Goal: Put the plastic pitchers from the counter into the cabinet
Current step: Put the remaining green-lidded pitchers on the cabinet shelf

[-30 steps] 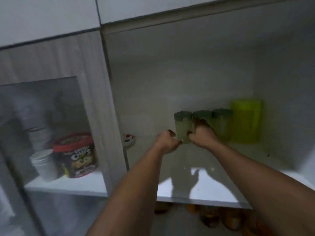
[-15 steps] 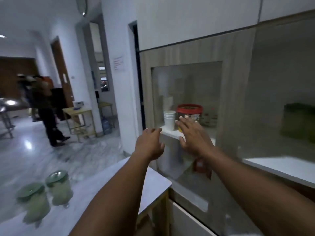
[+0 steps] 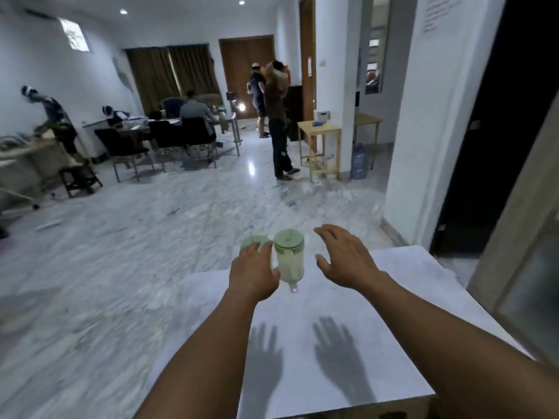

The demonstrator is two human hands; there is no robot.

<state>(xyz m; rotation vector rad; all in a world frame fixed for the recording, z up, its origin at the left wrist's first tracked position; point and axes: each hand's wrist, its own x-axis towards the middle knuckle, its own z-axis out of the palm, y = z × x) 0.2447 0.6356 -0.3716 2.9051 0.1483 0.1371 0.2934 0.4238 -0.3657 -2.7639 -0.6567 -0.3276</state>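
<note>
Two pale green plastic pitchers with darker green lids stand close together at the far end of the white counter (image 3: 317, 352). The right pitcher (image 3: 289, 261) is in full view, its handle pointing toward me. The left pitcher (image 3: 253, 241) is mostly hidden behind my left hand (image 3: 253, 272), which hovers over it with fingers spread; I cannot tell if it touches. My right hand (image 3: 344, 259) is open in the air just right of the right pitcher, holding nothing. The cabinet shows only as a frame and glass edge (image 3: 526, 285) at the far right.
Beyond the counter lies a marble floor (image 3: 151, 237). A person (image 3: 276, 122) stands near a small wooden table (image 3: 319, 146) with a water bottle (image 3: 359, 161) beside it. Others sit at desks at the back left. A dark doorway (image 3: 490, 131) opens to the right.
My view swung left from the cabinet shelf to the counter. Both hands left the pitchers standing in the cabinet and now hover at the two pitchers on the counter.
</note>
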